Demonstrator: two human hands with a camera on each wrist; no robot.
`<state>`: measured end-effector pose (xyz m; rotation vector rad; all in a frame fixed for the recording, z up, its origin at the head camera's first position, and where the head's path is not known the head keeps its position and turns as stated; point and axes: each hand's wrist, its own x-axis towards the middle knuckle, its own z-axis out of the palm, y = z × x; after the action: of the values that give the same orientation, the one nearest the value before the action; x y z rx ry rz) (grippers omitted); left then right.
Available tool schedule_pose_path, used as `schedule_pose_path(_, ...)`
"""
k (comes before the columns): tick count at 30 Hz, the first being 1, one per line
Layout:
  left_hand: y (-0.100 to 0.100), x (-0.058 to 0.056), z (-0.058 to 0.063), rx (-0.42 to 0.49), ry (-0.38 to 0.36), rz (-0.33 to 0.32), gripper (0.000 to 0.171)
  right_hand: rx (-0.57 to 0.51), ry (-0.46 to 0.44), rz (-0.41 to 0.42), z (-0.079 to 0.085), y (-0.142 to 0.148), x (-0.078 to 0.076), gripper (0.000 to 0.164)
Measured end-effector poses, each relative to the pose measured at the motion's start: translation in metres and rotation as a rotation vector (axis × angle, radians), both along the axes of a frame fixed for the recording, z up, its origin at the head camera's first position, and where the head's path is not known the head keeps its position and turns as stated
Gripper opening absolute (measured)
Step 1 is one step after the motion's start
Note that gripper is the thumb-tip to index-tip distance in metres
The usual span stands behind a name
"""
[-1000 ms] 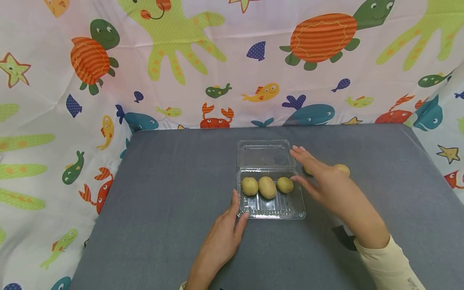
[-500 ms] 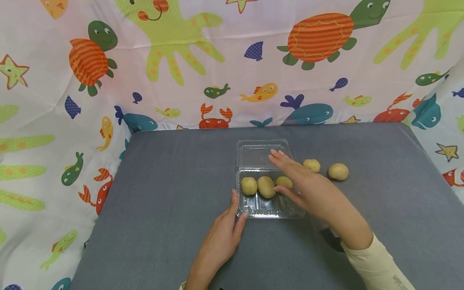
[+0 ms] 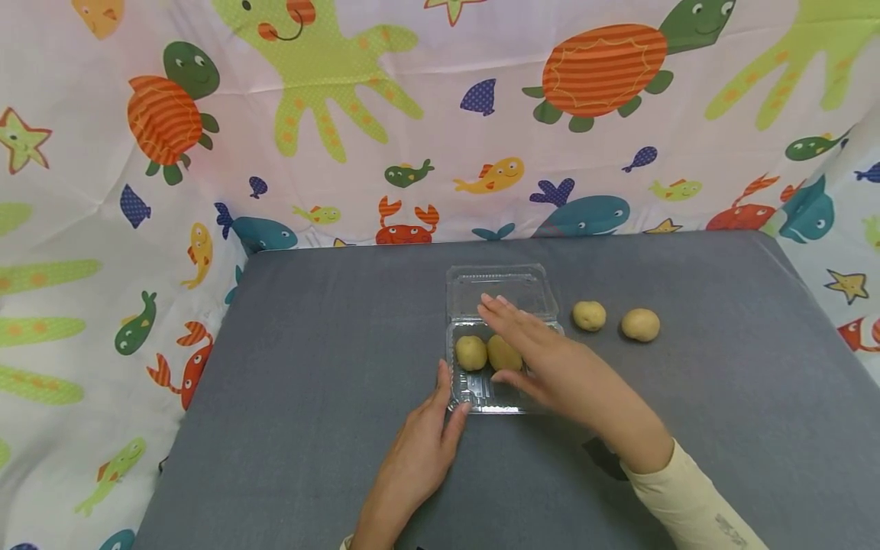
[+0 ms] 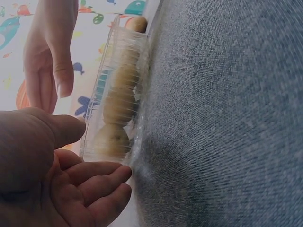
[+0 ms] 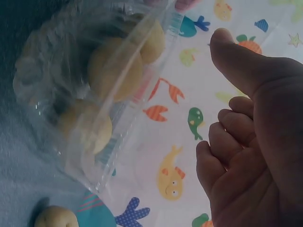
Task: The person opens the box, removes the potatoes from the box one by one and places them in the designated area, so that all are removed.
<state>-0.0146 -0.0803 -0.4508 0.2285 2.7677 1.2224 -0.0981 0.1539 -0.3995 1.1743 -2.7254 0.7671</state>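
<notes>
A clear plastic clamshell container [image 3: 474,401] lies with its lid folded back. Two potatoes in its base show in the head view, the left potato [image 3: 470,354] and a middle potato [image 3: 504,353] partly covered. My right hand hides the base's right part there; the right wrist view shows a third potato [image 5: 85,126] inside. My left hand [image 3: 419,451] rests at the container's left side and front corner, thumb and fingers extended. Above the container hovers my right hand [image 3: 550,367], fingers extended, thumb apart, holding nothing.
Two more potatoes lie right of the container on the grey cloth: a nearer potato [image 3: 589,315] and a farther potato [image 3: 640,325]. A curtain [image 3: 330,191] printed with sea animals hangs behind and along the sides of the grey tabletop [image 3: 309,382].
My right hand has moved left, from beside the loose potatoes to over the container, uncovering those two and hiding the right potato inside. My left hand keeps its place.
</notes>
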Motion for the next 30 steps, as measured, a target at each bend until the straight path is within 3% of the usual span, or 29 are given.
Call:
schedule_pose_path(20,0.000,-0.001,0.001,0.006,-0.015,-0.019,0.070,0.086,-0.052,0.016,-0.022,-0.018,-0.001,0.082)
schedule_pose_path(30,-0.001,0.000,0.002,0.007,-0.025,-0.017,0.069,0.091,0.010,0.027,-0.032,-0.025,-0.004,0.079)
